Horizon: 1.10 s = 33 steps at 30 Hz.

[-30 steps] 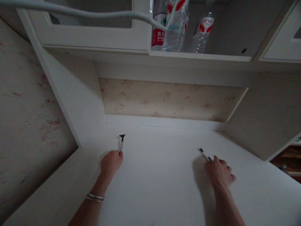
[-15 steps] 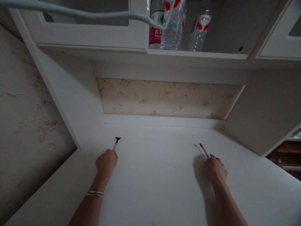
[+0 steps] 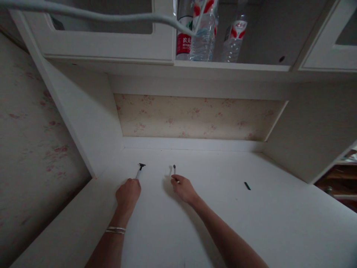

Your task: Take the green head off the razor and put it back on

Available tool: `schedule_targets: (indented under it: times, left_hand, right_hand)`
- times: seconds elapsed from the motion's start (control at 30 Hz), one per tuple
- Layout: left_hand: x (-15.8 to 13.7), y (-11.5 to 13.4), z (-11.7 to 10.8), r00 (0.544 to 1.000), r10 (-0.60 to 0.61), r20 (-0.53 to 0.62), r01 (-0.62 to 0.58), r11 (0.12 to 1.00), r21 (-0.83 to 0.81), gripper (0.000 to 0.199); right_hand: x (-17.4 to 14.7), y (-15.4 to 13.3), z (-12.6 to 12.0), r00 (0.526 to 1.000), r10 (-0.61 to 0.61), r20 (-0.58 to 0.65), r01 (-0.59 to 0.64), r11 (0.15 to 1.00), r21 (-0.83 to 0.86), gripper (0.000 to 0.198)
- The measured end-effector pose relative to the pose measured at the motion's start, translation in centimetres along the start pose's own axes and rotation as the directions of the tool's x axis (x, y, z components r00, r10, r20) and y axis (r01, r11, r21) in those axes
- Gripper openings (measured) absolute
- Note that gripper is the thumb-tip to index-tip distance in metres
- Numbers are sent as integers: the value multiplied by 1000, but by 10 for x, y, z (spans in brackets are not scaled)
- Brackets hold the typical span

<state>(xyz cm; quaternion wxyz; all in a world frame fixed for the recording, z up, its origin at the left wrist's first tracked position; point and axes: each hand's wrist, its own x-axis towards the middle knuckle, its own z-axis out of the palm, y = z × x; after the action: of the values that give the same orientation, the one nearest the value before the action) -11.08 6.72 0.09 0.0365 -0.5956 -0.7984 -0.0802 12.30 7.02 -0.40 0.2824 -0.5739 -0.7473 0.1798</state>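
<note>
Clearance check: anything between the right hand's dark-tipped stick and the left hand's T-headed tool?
Nothing visible: only tabletop and shadow show between the dark-tipped stick in the right hand and the T-headed tool in the left hand. The small dark piece lies right of both, outside that gap.

Left hand (image 3: 128, 194) and right hand (image 3: 184, 189): both bare. Left wrist (image 3: 121, 219): silver-toned bracelet (image 3: 115, 230), metallic sheen, showing as two slim, roughly parallel bands; from where I stand, cannot tell whether one doubled piece or two. Surface detail too small to read. Left forearm (image 3: 108, 248) and right forearm (image 3: 223, 232): uncovered as far as visible.
</note>
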Motion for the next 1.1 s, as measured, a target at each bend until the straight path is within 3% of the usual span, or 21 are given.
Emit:
schedule_targets:
  times: [0.13,0.3,0.47,0.63,0.83,0.97,1.1]
  left_hand:
    - [0,-2,-3,1000,16,4,-16,1000,4,43]
    - [-1,-3,-8,999,36,10,-36,999,4,40]
    - [-3,-3,-13,997,62,-51,-62,998,-5,36]
    - [-4,3,-14,989,150,-7,-150,988,-35,35]
    - [-8,11,-11,978,204,36,-201,977,-68,33]
    - [-9,13,-12,977,209,44,-206,976,-66,27]
    - [-8,12,-10,978,209,21,-207,975,-86,26]
  right_hand:
    - [25,-42,33,979,-153,138,164,984,-69,33]
    - [50,-67,58,944,-232,235,272,950,-153,34]
    - [66,-78,69,908,-301,293,366,909,-199,33]
    - [63,-79,65,891,-314,328,402,881,-249,28]
    - [55,-37,18,966,-122,230,206,900,-385,28]
    - [49,27,-47,988,58,141,13,891,-455,26]
    - [25,103,-129,973,214,80,-156,878,-452,23]
